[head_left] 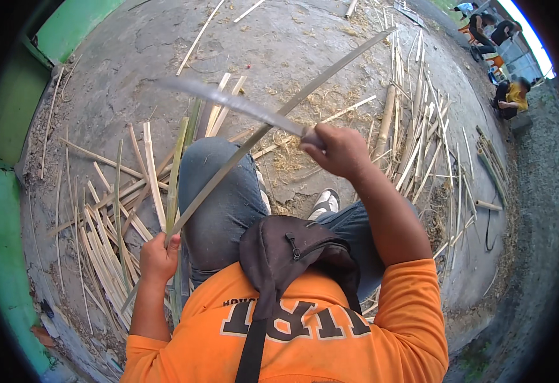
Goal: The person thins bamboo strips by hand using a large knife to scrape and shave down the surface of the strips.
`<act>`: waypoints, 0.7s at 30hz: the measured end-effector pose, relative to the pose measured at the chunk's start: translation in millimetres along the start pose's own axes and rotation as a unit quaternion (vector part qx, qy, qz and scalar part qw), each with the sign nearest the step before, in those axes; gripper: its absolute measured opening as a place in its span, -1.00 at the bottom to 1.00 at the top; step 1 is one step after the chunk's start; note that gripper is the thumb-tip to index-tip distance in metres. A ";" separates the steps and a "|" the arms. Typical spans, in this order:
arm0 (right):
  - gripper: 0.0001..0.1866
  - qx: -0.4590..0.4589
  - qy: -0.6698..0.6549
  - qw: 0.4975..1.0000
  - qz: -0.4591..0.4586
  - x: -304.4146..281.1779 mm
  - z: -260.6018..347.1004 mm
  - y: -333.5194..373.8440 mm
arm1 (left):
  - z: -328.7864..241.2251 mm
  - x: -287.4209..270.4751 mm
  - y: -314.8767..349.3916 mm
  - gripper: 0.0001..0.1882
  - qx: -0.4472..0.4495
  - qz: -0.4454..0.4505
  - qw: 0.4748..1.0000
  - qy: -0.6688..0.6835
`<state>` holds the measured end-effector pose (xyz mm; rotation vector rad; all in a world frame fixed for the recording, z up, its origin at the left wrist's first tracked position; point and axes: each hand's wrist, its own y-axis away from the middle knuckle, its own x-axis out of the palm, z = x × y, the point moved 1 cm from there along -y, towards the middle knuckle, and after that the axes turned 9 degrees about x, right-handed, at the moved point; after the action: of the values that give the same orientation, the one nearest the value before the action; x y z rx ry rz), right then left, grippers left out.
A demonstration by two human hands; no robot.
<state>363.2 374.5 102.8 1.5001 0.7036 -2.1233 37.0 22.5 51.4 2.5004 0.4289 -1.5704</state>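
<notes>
My left hand (160, 256) is closed around the lower part of a long, flat bamboo strip (222, 171). The strip slants up and away to the right, passing over my left knee. In my right hand (342, 150), closed on its handle, is a long-bladed knife (228, 102). Its blade points left and is slightly blurred toward the tip. Blade and strip cross in front of my knees; whether they touch I cannot tell. Beside my left hand, other bamboo pieces (154, 172) stand upright or lean close to my left leg.
Split bamboo (104, 246) lies heaped at my left, and another pile of strips and poles (413, 137) at the right. Shavings (290, 153) litter the concrete ahead. A black bag (295, 252) rests on my lap. Several people sit far right, one in a yellow top (516, 97).
</notes>
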 end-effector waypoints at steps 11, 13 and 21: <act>-0.54 0.092 -0.052 0.988 -0.116 -9.7 -50.0 -15.7 | -0.4 1.6 -5.4 -0.25 0.023 -0.016 1.000 0.009; -0.52 0.062 -0.093 0.993 -0.041 -3.1 -35.8 -8.9 | 2.3 -1.1 -7.9 -0.25 0.026 -0.011 1.000 0.007; -0.55 -0.066 -0.041 0.995 -0.063 1.0 -24.3 -7.4 | 16.5 8.2 -8.8 -0.21 0.031 0.008 0.998 0.061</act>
<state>375.8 395.6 96.2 1.3236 0.9113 -2.1706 23.5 27.5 37.0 2.6488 0.3798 -1.4521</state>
